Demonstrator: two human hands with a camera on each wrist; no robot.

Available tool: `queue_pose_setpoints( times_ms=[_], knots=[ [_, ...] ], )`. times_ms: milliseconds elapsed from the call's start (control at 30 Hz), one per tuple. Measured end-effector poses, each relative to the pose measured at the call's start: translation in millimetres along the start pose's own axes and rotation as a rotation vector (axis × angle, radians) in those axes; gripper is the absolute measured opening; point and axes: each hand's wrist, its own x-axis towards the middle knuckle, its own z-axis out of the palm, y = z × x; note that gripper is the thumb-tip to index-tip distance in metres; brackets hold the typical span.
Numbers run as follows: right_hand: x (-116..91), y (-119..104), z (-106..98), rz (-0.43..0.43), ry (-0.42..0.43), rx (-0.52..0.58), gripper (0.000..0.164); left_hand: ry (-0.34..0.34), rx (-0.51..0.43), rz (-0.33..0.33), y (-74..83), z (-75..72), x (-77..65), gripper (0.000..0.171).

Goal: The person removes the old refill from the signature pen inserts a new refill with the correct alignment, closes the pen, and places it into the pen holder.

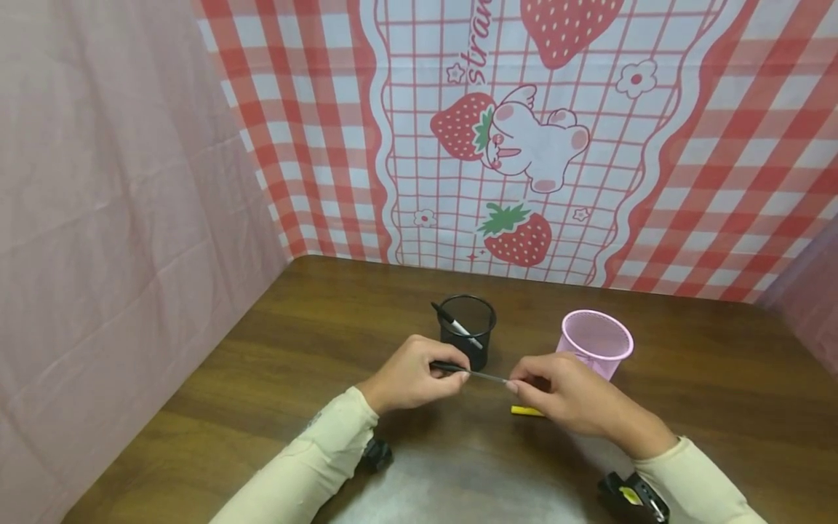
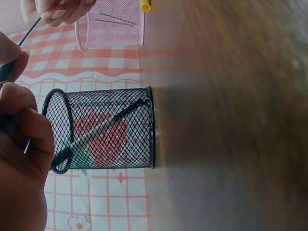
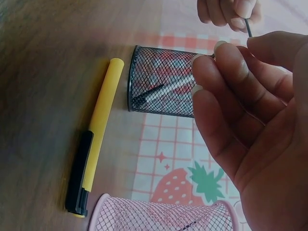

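The desk (image 1: 222, 407) is bounded at the back by a red-and-white checked cloth (image 1: 327, 167), on the left by a pale pink cloth (image 1: 131, 218) and on the right by another pinkish cloth (image 1: 812, 284). Wide stretches of wood are seen between the hands and the left edge, and again toward the right edge; the back edge is nearer to the two cups. Straight ahead, room is narrowed by a black mesh cup (image 1: 478, 359) just beyond the left hand (image 1: 415, 375) and by a pink mesh cup (image 1: 596, 333) behind the right hand (image 1: 576, 397), with a gap left between the cups.

A thin rod (image 1: 487, 376) with a black grip is held between the hands, raised above the desk in front of the cups. The black grip is grasped in the curled fingers of the left hand; the far end is pinched narrowly between thumb and forefinger of the right, its other fingers loosely bent.

Below the right hand, a yellow and black tool (image 3: 98, 129) is laid on the wood. In the black cup a black-and-white pen (image 1: 460, 329) is leaned, its end raised above the rim.
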Motion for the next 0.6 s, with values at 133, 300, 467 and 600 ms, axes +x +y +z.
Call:
queue_pose_setpoints(
  times_ms=[133, 300, 467, 600],
  knots=[
    [-0.6, 1.8, -1.1, 0.003, -0.006, -0.004, 0.014, 0.005, 0.0, 0.01, -0.2, -1.3, 0.1, 0.004],
    [-1.3, 3.0, -0.8, -0.005, 0.001, -0.014, 0.013, 0.019, 0.021, 0.05, -1.4, -1.2, 0.3, 0.005],
    [-0.1, 1.9, -0.2, 0.002, 0.007, 0.001, 0.013, 0.014, 0.025, 0.048, -1.6, -0.4, 0.6, 0.005],
    [1.1, 1.0, 2.0, -0.019, 0.009, 0.017, 0.012, -0.001, 0.035, 0.043, -0.4, 1.0, 1.0, 0.004]
  ],
)
